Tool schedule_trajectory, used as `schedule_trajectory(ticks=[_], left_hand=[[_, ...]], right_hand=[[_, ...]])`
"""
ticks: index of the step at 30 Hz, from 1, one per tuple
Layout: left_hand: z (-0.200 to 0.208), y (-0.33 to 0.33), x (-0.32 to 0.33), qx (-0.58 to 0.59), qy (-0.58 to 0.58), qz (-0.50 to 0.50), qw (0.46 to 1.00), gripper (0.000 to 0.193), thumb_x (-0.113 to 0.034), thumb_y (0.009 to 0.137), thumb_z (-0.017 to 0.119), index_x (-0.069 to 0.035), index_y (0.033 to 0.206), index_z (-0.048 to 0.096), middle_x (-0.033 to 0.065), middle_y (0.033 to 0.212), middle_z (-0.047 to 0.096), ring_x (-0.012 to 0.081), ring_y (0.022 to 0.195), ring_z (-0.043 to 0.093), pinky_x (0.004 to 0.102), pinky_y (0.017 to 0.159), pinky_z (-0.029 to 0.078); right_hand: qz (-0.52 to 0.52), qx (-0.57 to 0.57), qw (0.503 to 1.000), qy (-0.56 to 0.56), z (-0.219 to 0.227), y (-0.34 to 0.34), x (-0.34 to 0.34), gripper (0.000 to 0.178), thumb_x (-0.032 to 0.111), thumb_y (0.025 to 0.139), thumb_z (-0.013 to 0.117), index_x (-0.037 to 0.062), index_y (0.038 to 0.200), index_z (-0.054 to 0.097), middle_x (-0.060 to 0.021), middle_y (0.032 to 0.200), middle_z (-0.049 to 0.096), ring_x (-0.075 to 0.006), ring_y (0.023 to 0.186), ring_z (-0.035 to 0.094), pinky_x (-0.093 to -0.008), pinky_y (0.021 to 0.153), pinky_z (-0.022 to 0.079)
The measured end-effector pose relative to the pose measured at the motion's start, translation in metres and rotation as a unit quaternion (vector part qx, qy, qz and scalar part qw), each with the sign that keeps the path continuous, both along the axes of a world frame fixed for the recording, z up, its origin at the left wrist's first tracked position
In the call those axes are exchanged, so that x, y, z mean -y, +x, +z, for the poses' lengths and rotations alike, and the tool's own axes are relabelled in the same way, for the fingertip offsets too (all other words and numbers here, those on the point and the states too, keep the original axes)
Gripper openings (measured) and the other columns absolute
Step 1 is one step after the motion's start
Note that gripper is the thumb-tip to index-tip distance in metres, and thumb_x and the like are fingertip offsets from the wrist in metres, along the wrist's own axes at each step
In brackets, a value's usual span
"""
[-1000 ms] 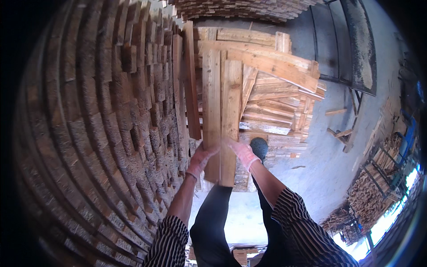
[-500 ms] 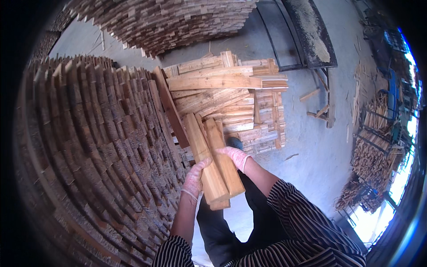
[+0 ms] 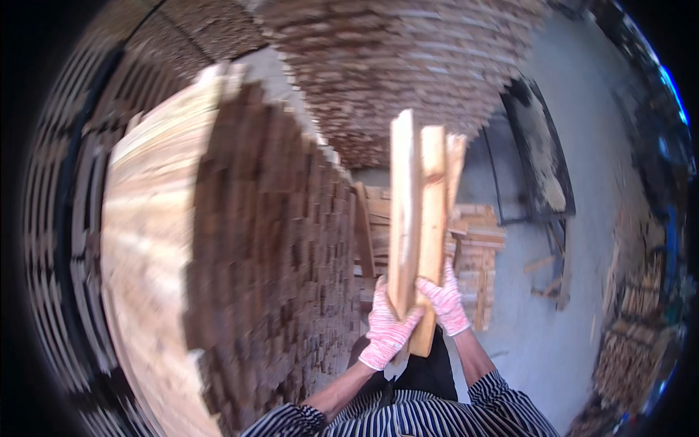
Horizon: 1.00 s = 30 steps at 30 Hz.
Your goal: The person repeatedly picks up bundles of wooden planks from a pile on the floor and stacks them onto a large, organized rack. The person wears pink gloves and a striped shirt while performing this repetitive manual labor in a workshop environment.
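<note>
Both my hands wear pink-and-white knit gloves and grip a bundle of several pale wooden boards (image 3: 432, 197) held nearly upright in front of me. My left hand (image 3: 391, 320) is wrapped round the lower left side of the bundle, its thumb across the front. On the right side, my right hand (image 3: 443, 297) clasps the boards a little higher, thumb also in front. The boards' far ends spread slightly apart at the top. Behind them, partly hidden, lies a low pile of similar boards (image 3: 480, 251) on the floor.
A tall stack of boards (image 3: 273, 240) stands close on my left, its pale top (image 3: 156, 218) level and blurred. Another big stack (image 3: 408, 65) rises ahead. To the right are a dark metal table (image 3: 542, 160) with sawdust and bundled wood sticks (image 3: 630, 353) farther off.
Both hands have lifted the boards up from above the low pile, tilting them more upright. The view has swung left, bringing the left stack's top into sight.
</note>
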<state>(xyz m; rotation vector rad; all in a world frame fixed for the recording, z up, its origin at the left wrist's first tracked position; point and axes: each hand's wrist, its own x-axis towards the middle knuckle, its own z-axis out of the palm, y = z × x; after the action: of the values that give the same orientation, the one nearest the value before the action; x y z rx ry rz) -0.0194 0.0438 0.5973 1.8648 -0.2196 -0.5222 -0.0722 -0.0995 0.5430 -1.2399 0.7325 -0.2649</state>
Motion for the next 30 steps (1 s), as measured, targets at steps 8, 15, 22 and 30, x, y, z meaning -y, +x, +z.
schedule_trajectory(ticks=[8, 15, 22, 30], left_hand=[[0.265, 0.120, 0.002, 0.123, -0.346, 0.097, 0.925, 0.084, -0.032, 0.074, 0.090, -0.003, 0.127, 0.032, 0.0099, 0.116, 0.042, 0.0194, 0.108, 0.047, 0.0396, 0.098, 0.045], [0.330, 0.141, -0.069, 0.102, -0.500, 0.194, 0.838, 0.082, -0.038, 0.089, 0.076, -0.003, 0.148, 0.032, 0.0138, 0.129, 0.053, 0.0247, 0.120, 0.055, 0.0419, 0.106, 0.046], [0.308, 0.184, -0.146, 0.069, -0.542, 0.350, 0.761, 0.065, -0.043, 0.097, 0.063, -0.003, 0.146, 0.045, 0.0177, 0.138, 0.057, 0.0310, 0.126, 0.058, 0.0455, 0.110, 0.048], [0.196, 0.219, -0.201, 0.426, 0.167, 0.474, 0.752, 0.067, -0.021, 0.095, 0.067, 0.000, 0.150, 0.035, 0.0195, 0.155, 0.040, 0.0315, 0.142, 0.043, 0.0414, 0.121, 0.035]], right_hand=[[0.169, 0.179, 0.950, -0.193, 0.252, 0.087, 0.004, 0.098, 0.014, 0.084, 0.077, 0.0055, 0.162, 0.019, -0.0135, 0.156, 0.043, -0.0216, 0.141, 0.046, -0.0343, 0.115, 0.039], [0.453, 0.327, 0.757, -0.340, 0.376, 0.188, -0.032, 0.117, 0.063, 0.074, 0.082, 0.0157, 0.163, 0.023, -0.0214, 0.151, 0.042, -0.0341, 0.137, 0.046, -0.0434, 0.115, 0.038], [0.566, 0.284, 0.658, -0.407, 0.415, 0.267, -0.105, 0.072, 0.054, 0.096, 0.061, 0.0250, 0.158, 0.038, -0.0173, 0.122, 0.058, -0.0312, 0.110, 0.060, -0.0394, 0.095, 0.051], [0.489, 0.102, 0.663, -0.558, 0.422, 0.474, -0.087, 0.067, 0.057, 0.088, 0.058, 0.0330, 0.150, 0.050, -0.0183, 0.117, 0.058, -0.0322, 0.111, 0.059, -0.0477, 0.092, 0.049]])
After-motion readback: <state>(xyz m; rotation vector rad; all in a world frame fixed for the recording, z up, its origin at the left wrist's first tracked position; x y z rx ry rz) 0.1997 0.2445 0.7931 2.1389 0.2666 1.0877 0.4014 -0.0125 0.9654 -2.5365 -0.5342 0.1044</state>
